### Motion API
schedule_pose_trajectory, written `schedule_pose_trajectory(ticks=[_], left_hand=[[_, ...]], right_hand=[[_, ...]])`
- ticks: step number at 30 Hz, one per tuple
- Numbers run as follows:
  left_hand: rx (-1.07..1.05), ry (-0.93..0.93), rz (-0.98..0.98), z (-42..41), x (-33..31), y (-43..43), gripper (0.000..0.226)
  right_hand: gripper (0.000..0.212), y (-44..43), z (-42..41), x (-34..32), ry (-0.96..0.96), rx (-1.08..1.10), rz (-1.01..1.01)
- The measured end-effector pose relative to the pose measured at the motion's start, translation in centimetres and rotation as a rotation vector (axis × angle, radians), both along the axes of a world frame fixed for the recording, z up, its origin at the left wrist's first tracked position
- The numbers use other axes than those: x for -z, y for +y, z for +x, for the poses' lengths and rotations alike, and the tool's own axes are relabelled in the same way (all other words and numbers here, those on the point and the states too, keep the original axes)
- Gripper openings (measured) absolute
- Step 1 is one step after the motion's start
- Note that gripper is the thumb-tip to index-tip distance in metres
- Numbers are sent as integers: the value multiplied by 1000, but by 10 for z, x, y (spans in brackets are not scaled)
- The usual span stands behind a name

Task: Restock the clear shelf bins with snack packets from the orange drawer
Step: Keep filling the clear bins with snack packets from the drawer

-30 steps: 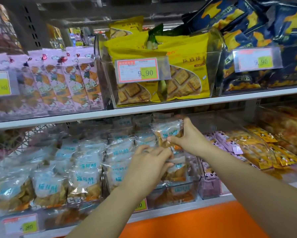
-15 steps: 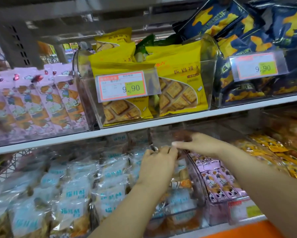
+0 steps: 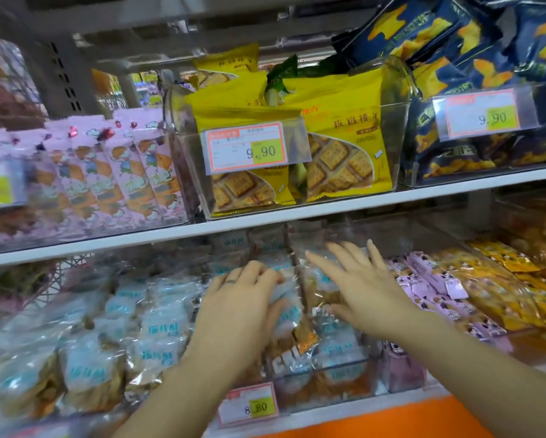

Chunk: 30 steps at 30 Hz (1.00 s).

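Left hand (image 3: 238, 298): fingers curled over the top of a blue-label packet (image 3: 289, 314), gripping it. Right hand (image 3: 365, 289): fingers spread flat, nothing held; can't tell if it touches the stack. The packet sits between the hands, 3 o'clock from left, 9 o'clock from right, and left is nearer. Its long axis runs roughly 12-to-6, top leaning to 11. It's already inside the clear bin (image 3: 328, 401), above the 8.80 tag (image 3: 249, 406). Orange drawer front (image 3: 392, 420) is at 6 o'clock. Likely next: seat the packet in its row.
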<state>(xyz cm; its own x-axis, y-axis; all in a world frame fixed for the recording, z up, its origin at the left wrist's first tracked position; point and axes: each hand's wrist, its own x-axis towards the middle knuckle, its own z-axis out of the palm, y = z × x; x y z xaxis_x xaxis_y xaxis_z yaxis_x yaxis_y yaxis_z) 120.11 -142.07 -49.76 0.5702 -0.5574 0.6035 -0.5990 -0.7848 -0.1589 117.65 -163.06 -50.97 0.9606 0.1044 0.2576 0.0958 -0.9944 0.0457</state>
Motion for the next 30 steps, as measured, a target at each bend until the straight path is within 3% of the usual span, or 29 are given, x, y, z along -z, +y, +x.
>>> schedule_pose_trajectory(ticks=[3, 9, 12, 15, 17, 19, 23, 27, 30], left_hand=[[-39, 63, -47, -11, 6, 40, 25], [-39, 78, 99, -27, 6, 66, 51], [-50, 71, 110, -34, 5, 67, 42], [-10, 4, 1, -37, 1, 70, 25], [16, -51, -108, -39, -7, 70, 15], [35, -17, -197, -45, -22, 63, 12], [181, 154, -242, -53, -34, 28, 5], [229, 251, -326, -49, -24, 1, 16], [73, 120, -107, -41, 1, 0, 42]], right_hand=[[85, 15, 1, 6, 5, 20, -93], [89, 18, -8, 1, 40, 14, -112], [86, 16, -23, -4, -54, -29, 55], [62, 16, -38, -7, -244, -127, 324], [51, 20, -47, -11, -170, -173, 463], [61, 26, -53, -15, -26, -224, 640], [86, 38, -61, -25, 25, -346, 928], [69, 27, -56, -23, -55, -299, 818], [56, 1, -52, -16, -85, -174, 734]])
